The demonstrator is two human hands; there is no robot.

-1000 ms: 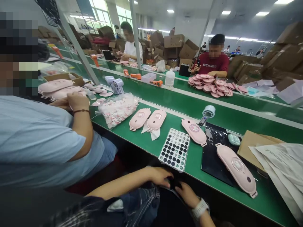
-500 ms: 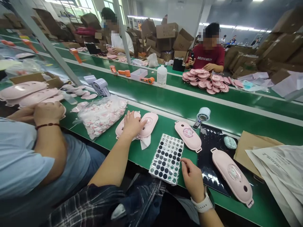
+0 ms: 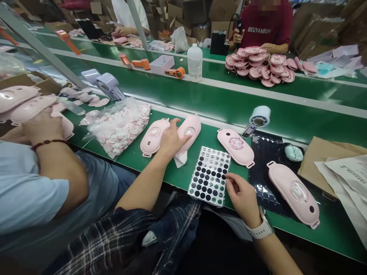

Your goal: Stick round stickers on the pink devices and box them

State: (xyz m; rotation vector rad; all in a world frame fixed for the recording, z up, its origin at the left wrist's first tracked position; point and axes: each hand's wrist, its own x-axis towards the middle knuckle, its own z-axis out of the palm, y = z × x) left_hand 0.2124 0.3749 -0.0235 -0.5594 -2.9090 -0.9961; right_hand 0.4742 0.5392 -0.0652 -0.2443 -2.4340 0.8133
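Note:
My left hand (image 3: 171, 140) reaches over the right one of two pink plastic cases. Its thumb and forefinger are spread, with the thumb on that pink case (image 3: 194, 124). The other pink case (image 3: 151, 138) lies just left of my fingers. A white slip of paper (image 3: 181, 159) sticks out under the right case. My right hand (image 3: 243, 196) is at the right edge of a sheet of round black stickers (image 3: 210, 177). Its thumb and forefinger are bent together; anything between them is too small to make out.
Pink cases (image 3: 236, 148) lie to the right, one beside a black sheet (image 3: 266, 152). A light-blue handheld fan (image 3: 260, 116) stands behind. Left is a bag of small printed pieces (image 3: 120, 130), next to a co-worker's arm (image 3: 54, 152). Brown paper (image 3: 321, 156) lies far right.
My view has tipped downward. My left hand has shifted right, uncovering the left pink case, and the right case sits slightly farther from it. My right hand stays at the sheet's edge.

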